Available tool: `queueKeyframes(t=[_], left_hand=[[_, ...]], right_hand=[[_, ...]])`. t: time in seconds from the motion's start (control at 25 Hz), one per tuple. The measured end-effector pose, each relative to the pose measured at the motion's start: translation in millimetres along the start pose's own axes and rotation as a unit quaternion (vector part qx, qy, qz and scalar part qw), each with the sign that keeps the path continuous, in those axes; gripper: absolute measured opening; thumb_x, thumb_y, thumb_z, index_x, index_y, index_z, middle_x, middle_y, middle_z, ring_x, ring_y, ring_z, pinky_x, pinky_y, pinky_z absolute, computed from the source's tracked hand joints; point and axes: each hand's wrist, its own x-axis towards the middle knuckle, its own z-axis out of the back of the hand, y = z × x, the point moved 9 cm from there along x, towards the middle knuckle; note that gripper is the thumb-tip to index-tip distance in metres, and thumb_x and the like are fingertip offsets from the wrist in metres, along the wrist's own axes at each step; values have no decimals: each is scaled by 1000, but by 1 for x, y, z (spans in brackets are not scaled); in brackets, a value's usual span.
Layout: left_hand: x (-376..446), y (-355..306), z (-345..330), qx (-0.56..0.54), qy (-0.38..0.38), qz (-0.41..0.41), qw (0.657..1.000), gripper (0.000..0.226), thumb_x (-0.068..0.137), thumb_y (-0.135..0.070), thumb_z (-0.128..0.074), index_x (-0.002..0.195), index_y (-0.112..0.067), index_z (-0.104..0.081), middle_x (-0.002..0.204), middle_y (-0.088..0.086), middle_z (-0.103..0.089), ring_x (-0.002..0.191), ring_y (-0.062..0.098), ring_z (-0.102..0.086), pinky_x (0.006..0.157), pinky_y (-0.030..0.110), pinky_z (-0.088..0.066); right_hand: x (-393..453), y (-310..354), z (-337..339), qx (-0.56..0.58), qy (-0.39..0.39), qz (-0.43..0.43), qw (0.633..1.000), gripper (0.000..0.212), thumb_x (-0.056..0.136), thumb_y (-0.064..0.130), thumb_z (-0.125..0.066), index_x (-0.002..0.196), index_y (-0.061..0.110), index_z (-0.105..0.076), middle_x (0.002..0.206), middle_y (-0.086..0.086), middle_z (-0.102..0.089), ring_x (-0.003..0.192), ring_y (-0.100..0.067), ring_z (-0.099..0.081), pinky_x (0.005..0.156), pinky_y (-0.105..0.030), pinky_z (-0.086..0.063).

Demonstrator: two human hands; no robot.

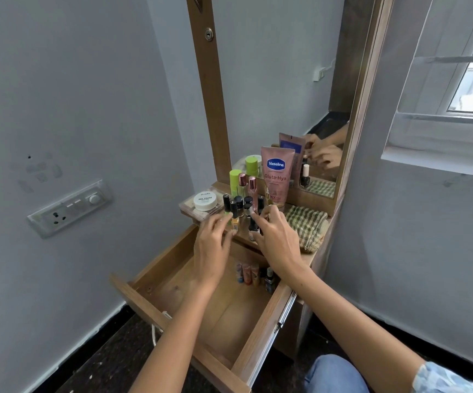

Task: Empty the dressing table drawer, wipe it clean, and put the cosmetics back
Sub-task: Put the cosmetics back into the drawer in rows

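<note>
The wooden drawer (170, 282) is pulled out below the dressing table top. Several small bottles (255, 275) stand in its back right corner; the rest of its floor is bare. On the table top stand a pink Vaseline tube (276, 177), two green bottles (235, 182), pink perfume bottles (252, 191) and several dark-capped nail polish bottles (239, 204). My left hand (214, 245) pinches a yellow nail polish bottle (234, 221) at the top's front edge. My right hand (276, 239) grips a small black-capped bottle (253, 226) beside it.
A checked cloth (307, 225) lies folded on the right of the top. A white jar (205, 200) sits on a flat palette box at the left. The mirror (280, 80) rises behind. A switch panel (69, 208) is on the left wall.
</note>
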Motion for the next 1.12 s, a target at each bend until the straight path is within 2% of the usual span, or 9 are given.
queueKeyframes(t=[0.16, 0.28, 0.4, 0.52, 0.64, 0.8, 0.88, 0.96, 1.12], left_hand=[[16, -6, -5, 139, -23, -24, 990, 53, 88, -18, -64, 138, -13, -47, 124, 16, -55, 114, 29, -51, 91, 39, -49], [29, -8, -13, 225, -12, -36, 974, 54, 87, -26, -64, 137, -16, -48, 119, 19, -55, 105, 31, -52, 85, 41, -50], [38, -7, -14, 239, 3, -20, 971, 46, 86, -31, -65, 129, -18, -58, 123, 17, -53, 110, 31, -48, 90, 40, -47], [41, -13, -10, 185, -2, -22, 983, 41, 77, -27, -75, 113, -11, -65, 115, 14, -61, 106, 29, -55, 87, 39, -50], [31, -19, -5, 71, 12, -27, 997, 27, 77, -13, -75, 101, -6, -64, 93, 10, -70, 87, 23, -67, 73, 32, -54], [-5, -19, 25, 3, -16, -23, 1000, 22, 77, -9, -76, 97, -9, -65, 81, 1, -71, 63, 6, -59, 63, 9, -44], [-27, -13, 35, -42, -1, -2, 999, 20, 76, -12, -76, 94, -12, -67, 80, -5, -70, 62, -1, -57, 64, 2, -41], [-47, -4, 33, -84, 37, 28, 995, 19, 73, -15, -79, 89, -16, -68, 80, -11, -70, 69, -2, -63, 65, 4, -44], [-66, 10, 12, -125, 113, 94, 981, 19, 69, -15, -82, 83, -20, -70, 76, -15, -69, 75, -7, -64, 67, 8, -47]], right_hand=[[-8, 0, 4, 68, 9, 5, 998, 25, 80, 22, -74, 97, 10, -60, 92, -4, -67, 75, -22, -65, 57, -31, -50], [-21, -1, 9, 138, 9, 16, 990, 19, 82, 19, -72, 96, 14, -60, 89, 1, -71, 75, -16, -68, 66, -34, -56], [-34, -2, 8, 175, 24, 21, 984, 19, 82, 16, -72, 96, 17, -58, 92, 4, -70, 81, -13, -68, 69, -32, -57], [-41, -6, 7, 186, 29, 16, 982, 19, 82, 18, -72, 95, 18, -58, 92, 5, -69, 83, -12, -67, 71, -33, -57], [-45, -11, 6, 200, 39, 4, 979, 19, 80, 16, -74, 92, 18, -60, 89, 6, -69, 78, -7, -65, 69, -30, -56], [-45, -19, 2, 216, 89, -23, 972, 20, 75, 16, -79, 88, 19, -64, 84, 7, -68, 74, -4, -64, 69, -26, -57], [-46, -16, -9, 178, 159, -8, 971, 20, 73, 17, -81, 87, 19, -67, 83, 8, -66, 75, -6, -64, 70, -28, -57], [-49, -10, -20, 135, 226, -2, 965, 20, 72, 17, -82, 86, 18, -69, 80, 6, -64, 74, -10, -64, 69, -31, -57], [-53, 0, -32, -27, 284, 14, 958, 14, 76, 21, -75, 90, 21, -72, 91, 3, -69, 84, -18, -65, 61, -23, -43]])
